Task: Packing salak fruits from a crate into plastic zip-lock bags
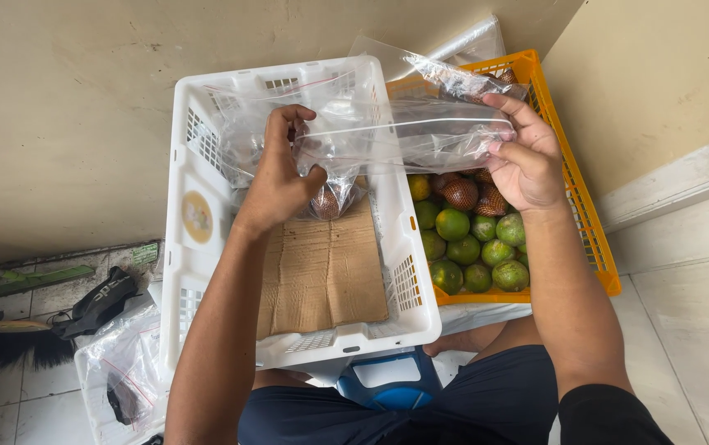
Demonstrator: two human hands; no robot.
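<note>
Pale floor tiles and a beige wall frame your spot, with a white slotted plastic crate (pixel 206 247) at centre and an orange plastic crate (pixel 589 222) of green citrus fruits (pixel 453 224) and brown scaly snake fruits (pixel 460 194) right of centre. You hold a clear zip-top plastic bag (pixel 387 132) stretched across the upper middle of the frame: your left hand (pixel 282 169) pinches its seal end over the white crate, your right hand (pixel 523 152) grips the other end above the orange crate. A few snake fruits sag in the bag's lower corner (pixel 327 200), just above the brown cardboard sheet (pixel 321 272) lining the white crate. I'd judge the seal the weak point: if either pinch slips while the strip is only partly closed, that weighted corner could drag the mouth open and spill fruit. Scaly skins could also snag the thin film if you pull it tighter
</note>
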